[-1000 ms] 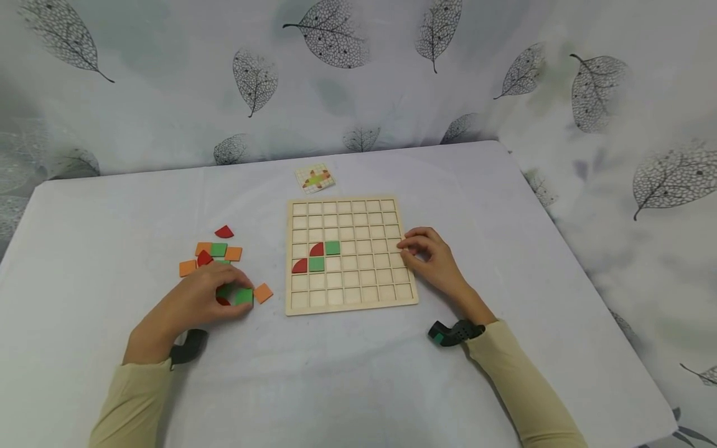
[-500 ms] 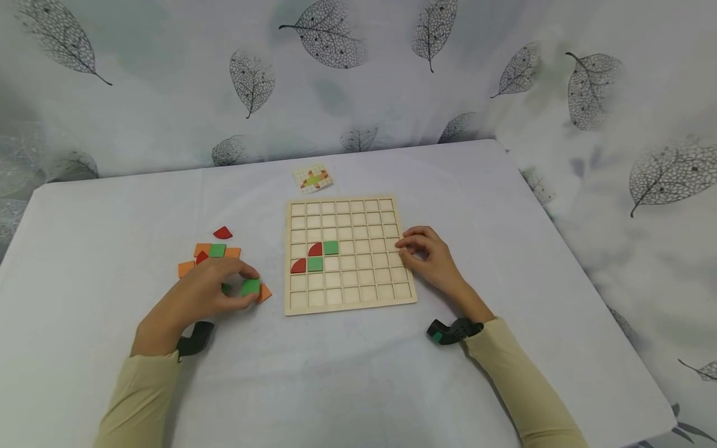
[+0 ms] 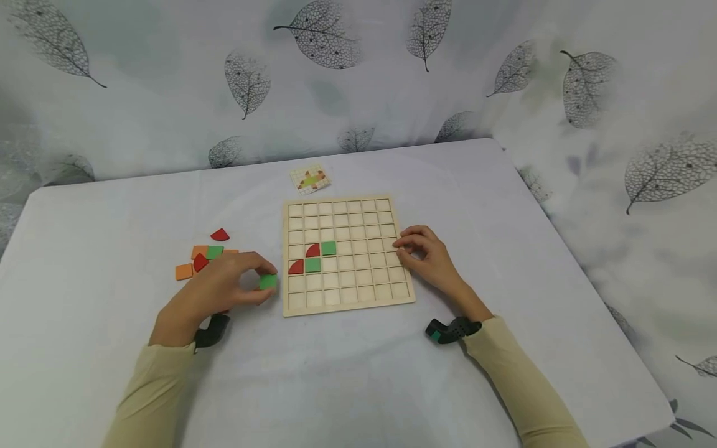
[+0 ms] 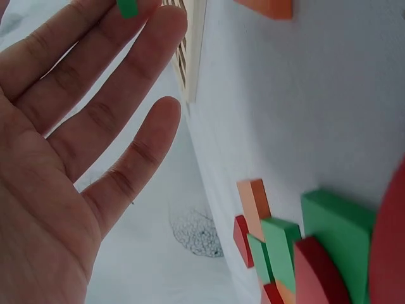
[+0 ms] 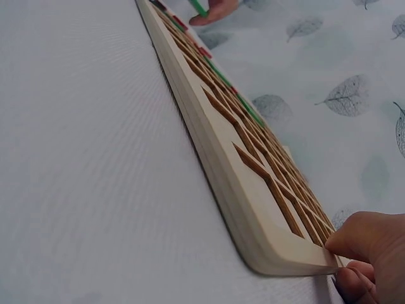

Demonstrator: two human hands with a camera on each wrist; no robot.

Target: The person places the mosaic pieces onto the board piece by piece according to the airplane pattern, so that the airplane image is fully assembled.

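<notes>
My left hand (image 3: pixel 221 286) pinches a green square tile (image 3: pixel 267 282) between thumb and fingertips, just left of the wooden grid board (image 3: pixel 347 280). In the left wrist view that tile (image 4: pixel 128 7) shows at the top edge, by the fingertips. On the board's left part lie two red quarter-circle tiles (image 3: pixel 296 267) and two green squares (image 3: pixel 328 248), set in cells. My right hand (image 3: pixel 430 258) holds the board's right edge. The right wrist view has its thumb (image 5: pixel 361 237) on the rim and curled fingers beside it.
Left of the board lies a loose group of orange (image 3: pixel 183 272), green (image 3: pixel 215 252) and red tiles (image 3: pixel 220 234), partly hidden by my left hand. A small pattern card (image 3: pixel 310 178) lies behind the board. A leaf-print cloth (image 3: pixel 381 74) hangs behind the white table (image 3: pixel 347 373).
My left hand has moved right with the green tile, from the loose tiles to near the board's left edge. The right hand stays at the board's edge.
</notes>
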